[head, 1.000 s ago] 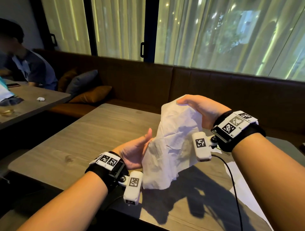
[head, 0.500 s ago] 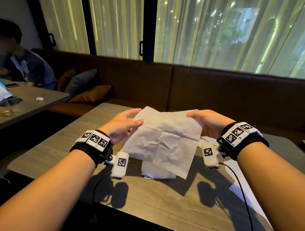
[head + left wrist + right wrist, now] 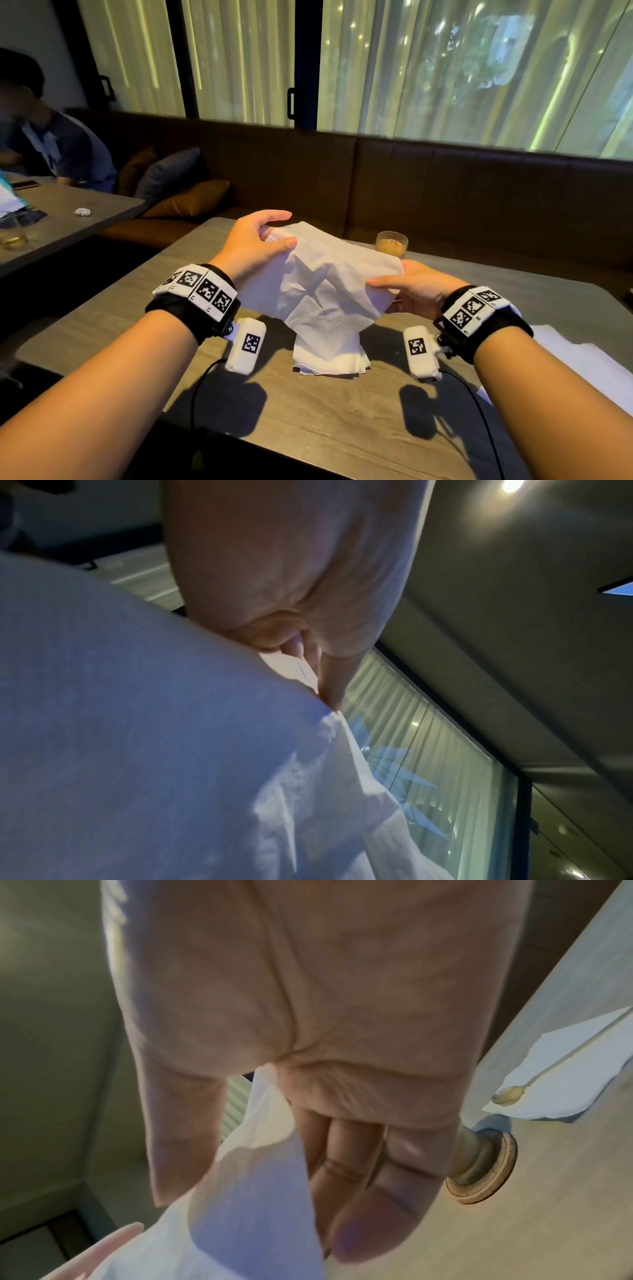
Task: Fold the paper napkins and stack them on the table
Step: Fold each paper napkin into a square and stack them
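A small stack of folded napkins (image 3: 330,356) already lies on the surface (image 3: 342,418). Above it, the left hand (image 3: 255,245) and right hand (image 3: 416,291) each pinch an edge of one crumpled napkin (image 3: 325,284), seemingly not yet folded; unfolded sheets (image 3: 582,363) wait at right.

Far half of the folded stack (image 3: 330,356) behind the held napkin (image 3: 322,277); right fingertips perhaps beneath it.
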Demonstrator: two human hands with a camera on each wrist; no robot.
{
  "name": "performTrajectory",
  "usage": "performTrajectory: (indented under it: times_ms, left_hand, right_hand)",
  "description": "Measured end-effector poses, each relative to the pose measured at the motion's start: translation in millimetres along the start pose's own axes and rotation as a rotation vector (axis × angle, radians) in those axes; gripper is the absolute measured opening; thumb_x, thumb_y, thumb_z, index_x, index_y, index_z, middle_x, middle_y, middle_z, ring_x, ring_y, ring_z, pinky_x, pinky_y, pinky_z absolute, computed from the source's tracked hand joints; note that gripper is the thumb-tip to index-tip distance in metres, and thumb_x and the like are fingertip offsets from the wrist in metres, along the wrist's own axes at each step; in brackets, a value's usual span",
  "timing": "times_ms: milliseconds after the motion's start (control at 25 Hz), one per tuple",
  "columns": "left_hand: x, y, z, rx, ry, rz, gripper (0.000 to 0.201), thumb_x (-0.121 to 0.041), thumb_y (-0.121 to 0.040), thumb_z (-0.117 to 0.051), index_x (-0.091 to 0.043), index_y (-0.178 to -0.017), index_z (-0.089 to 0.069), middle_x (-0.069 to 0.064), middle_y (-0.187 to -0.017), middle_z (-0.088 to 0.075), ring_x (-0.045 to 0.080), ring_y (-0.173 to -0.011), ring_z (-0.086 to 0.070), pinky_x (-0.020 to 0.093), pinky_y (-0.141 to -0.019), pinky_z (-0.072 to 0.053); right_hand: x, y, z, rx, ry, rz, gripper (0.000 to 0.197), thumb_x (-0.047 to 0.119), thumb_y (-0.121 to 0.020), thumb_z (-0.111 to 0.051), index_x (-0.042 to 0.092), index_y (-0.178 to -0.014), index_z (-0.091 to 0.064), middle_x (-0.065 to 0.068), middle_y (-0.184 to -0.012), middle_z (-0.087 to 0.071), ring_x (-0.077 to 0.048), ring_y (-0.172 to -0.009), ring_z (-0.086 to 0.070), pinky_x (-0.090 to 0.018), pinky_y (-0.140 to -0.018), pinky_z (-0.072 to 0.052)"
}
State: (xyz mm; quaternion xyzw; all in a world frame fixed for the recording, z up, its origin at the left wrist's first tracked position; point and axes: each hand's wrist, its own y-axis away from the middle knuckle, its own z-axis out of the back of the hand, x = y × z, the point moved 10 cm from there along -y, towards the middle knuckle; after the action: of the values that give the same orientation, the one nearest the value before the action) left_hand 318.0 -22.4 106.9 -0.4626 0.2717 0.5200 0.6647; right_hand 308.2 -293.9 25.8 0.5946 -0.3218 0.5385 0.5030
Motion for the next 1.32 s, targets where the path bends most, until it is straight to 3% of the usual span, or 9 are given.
performTrajectory:
  times_ms: [240, 400, 600, 800, 920, 1000, 1080, 1200, 1320]
  left_hand:
    - [-38.8, 13.2, -12.7, 0.224, -0.057, -0.124, 0.055, -0.016, -0.088, -0.08, -0.029, -0.138, -0.061, -0.014, -0.121, -0.072, -0.001, -0.109, -0.07, 0.032, -0.102, -0.056]
    - [-62.0, 19.6, -23.9, 0.281, -0.168, -0.233, 0.054, -0.017, -0.088, -0.079, -0.027, -0.139, -0.061, -0.011, -0.125, -0.072, 0.002, -0.113, -0.069, 0.035, -0.1, -0.058]
    - [-77.8, 29.1, -23.6, 0.252, -0.217, -0.318, 0.053, -0.02, -0.09, -0.078, -0.029, -0.139, -0.061, -0.014, -0.124, -0.071, 0.004, -0.113, -0.068, 0.035, -0.098, -0.058]
    - [-62.0, 41.8, -13.7, 0.348, 0.034, -0.138, 0.063, -0.04, -0.088, -0.074, -0.031, -0.146, -0.052, 0.002, -0.102, -0.077, 0.009, -0.094, -0.072, 0.025, -0.089, -0.058]
    - [3.4, 40.7, -15.0, 0.335, 0.196, 0.225, 0.062, -0.067, -0.093, -0.04, -0.029, -0.138, -0.06, 0.007, -0.1, -0.071, 0.016, -0.085, -0.065, 0.03, -0.078, -0.049]
    - [46.8, 48.2, -17.4, 0.308, 0.227, 0.419, 0.067, -0.072, -0.096, -0.03, -0.027, -0.127, -0.069, 0.009, -0.109, -0.073, 0.026, -0.094, -0.069, 0.039, -0.084, -0.051]
    - [68.4, 66.5, -30.7, 0.378, 0.265, 0.508, 0.064, -0.073, -0.095, -0.04, -0.025, -0.127, -0.068, 0.014, -0.129, -0.071, 0.035, -0.114, -0.067, 0.044, -0.094, -0.052]
    - [65.2, 98.7, -69.4, 0.585, 0.507, 0.521, 0.081, -0.072, -0.073, -0.07, -0.019, -0.132, -0.057, 0.024, -0.138, -0.064, 0.036, -0.117, -0.066, 0.039, -0.091, -0.057]
    - [50.5, 108.1, -88.1, 0.564, 0.793, 0.565, 0.063, -0.055, -0.086, -0.068, -0.016, -0.135, -0.06, 0.025, -0.134, -0.066, 0.037, -0.115, -0.07, 0.043, -0.092, -0.058]
  right_hand:
    - [7.7, 3.2, 2.4, 0.063, 0.004, -0.052, 0.062, 0.057, -0.08, -0.067, 0.016, -0.126, -0.07, -0.016, -0.114, -0.076, -0.029, -0.097, -0.07, -0.037, -0.082, -0.054]
    - [16.7, -3.4, -17.0, 0.223, 0.067, -0.02, 0.057, 0.036, -0.08, -0.083, 0.015, -0.131, -0.07, -0.012, -0.121, -0.074, -0.026, -0.101, -0.071, -0.033, -0.079, -0.06]
    - [28.6, -9.4, -32.4, 0.23, 0.242, 0.028, 0.034, 0.003, -0.091, -0.073, 0.002, -0.124, -0.071, -0.016, -0.124, -0.074, -0.032, -0.116, -0.071, -0.043, -0.093, -0.061]
    - [73.5, -3.8, -15.3, 0.005, 0.358, 0.319, 0.023, 0.01, -0.088, -0.078, -0.003, -0.107, -0.076, -0.016, -0.099, -0.077, -0.027, -0.09, -0.071, -0.039, -0.085, -0.058]
    - [101.0, 10.4, -17.9, -0.018, 0.417, 0.452, 0.01, 0.005, -0.09, -0.074, -0.001, -0.097, -0.078, -0.01, -0.084, -0.073, -0.018, -0.082, -0.067, -0.03, -0.072, -0.054]
    - [112.9, 19.3, -20.4, -0.007, 0.437, 0.492, 0.006, 0.006, -0.089, -0.075, 0.007, -0.094, -0.08, -0.008, -0.086, -0.076, -0.014, -0.082, -0.069, -0.027, -0.072, -0.054]
    - [120.7, 29.0, -25.5, 0.038, 0.426, 0.517, 0.014, 0.007, -0.09, -0.074, 0.004, -0.104, -0.078, -0.015, -0.1, -0.079, -0.02, -0.092, -0.074, -0.033, -0.08, -0.057]
    - [127.9, 46.4, -29.7, 0.064, 0.394, 0.548, 0.019, 0.009, -0.091, -0.073, 0.008, -0.109, -0.077, -0.011, -0.106, -0.08, -0.023, -0.101, -0.075, -0.032, -0.086, -0.061]
    - [126.9, 57.4, -28.0, 0.075, 0.321, 0.547, 0.017, 0.008, -0.091, -0.072, 0.009, -0.107, -0.078, -0.006, -0.102, -0.081, -0.018, -0.096, -0.076, -0.027, -0.083, -0.061]
